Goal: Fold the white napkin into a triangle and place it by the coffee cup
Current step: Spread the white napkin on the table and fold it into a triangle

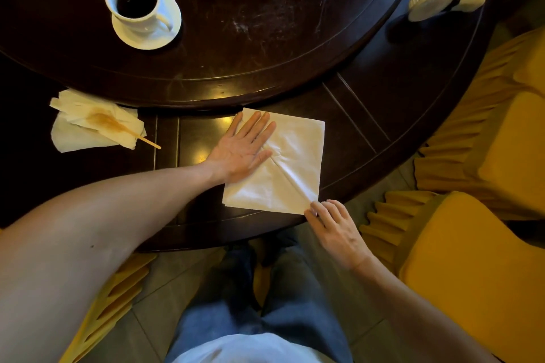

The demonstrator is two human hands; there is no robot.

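The napkin (290, 162) lies flat on the dark surface (368, 115), directly under both hands. It is white, square, and set at a slight angle to the surface edge; a raised diagonal crease runs from its middle to its near right corner, and layered edges show at its near left corner. The left hand (243, 146) is open, palm up, with the backs of its fingers resting on the napkin's left half. The right hand (333, 228) has its fingers curled, and its fingertips pinch the near right corner at the surface edge. The cup (134, 0), holding dark coffee, stands on a saucer (174, 13) well beyond the left hand, apart from the napkin.
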